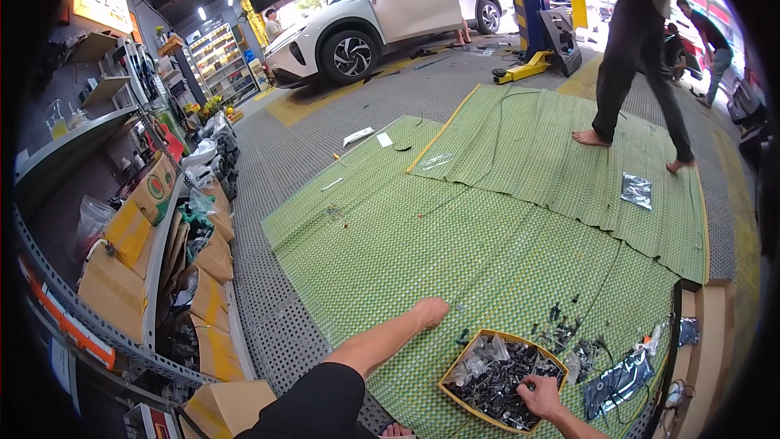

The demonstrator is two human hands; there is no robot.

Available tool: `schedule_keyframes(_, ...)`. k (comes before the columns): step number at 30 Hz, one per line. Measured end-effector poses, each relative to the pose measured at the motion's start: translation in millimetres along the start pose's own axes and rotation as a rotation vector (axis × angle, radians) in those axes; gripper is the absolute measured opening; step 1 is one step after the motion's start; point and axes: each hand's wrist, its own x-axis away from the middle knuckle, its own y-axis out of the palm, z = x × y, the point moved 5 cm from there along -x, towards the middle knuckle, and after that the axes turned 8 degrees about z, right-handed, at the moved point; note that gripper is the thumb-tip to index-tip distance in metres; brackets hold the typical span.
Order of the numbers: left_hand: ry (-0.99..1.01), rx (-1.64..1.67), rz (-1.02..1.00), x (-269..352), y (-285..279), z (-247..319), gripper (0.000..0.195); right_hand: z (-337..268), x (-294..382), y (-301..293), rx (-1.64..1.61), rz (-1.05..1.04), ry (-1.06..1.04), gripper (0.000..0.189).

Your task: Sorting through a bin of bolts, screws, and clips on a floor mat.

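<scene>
A yellow-rimmed box (452,391) full of dark screws, bolts, clips and small clear bags stands on the green woven mat (378,244). Over its right side is my right hand (540,396), fingertips bent together at the hardware; whether a piece is between them cannot be told. My left hand (432,312) is closed in a fist above the mat, up and left of the box, and its inside is hidden. Just right of that fist lies a small pale piece (460,307). Loose dark bolts (557,329) and a pile of metal hardware (586,355) lie beyond the box's upper right corner.
A shiny plastic packet (618,383) and an open cardboard box (710,341) lie at the right. Metal shelving (152,292) with cartons runs along the left. A barefoot person (637,55) walks on the far mat. Behind are a white car (390,12) and a lift post (531,6).
</scene>
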Motion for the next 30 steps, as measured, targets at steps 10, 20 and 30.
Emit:
schedule_keyframes(10,-0.01,-0.035,-0.074,16,-19,13,0.023,-2,0,-3,-0.021,0.036,0.011,0.033)
schedule_keyframes(20,0.117,0.054,-0.117,34,-14,55,0.022,-3,0,-7,-0.016,0.062,0.021,0.033)
schedule_keyframes(30,0.198,0.054,-0.181,44,0,59,0.024,12,-1,-5,-0.066,0.132,0.061,0.033)
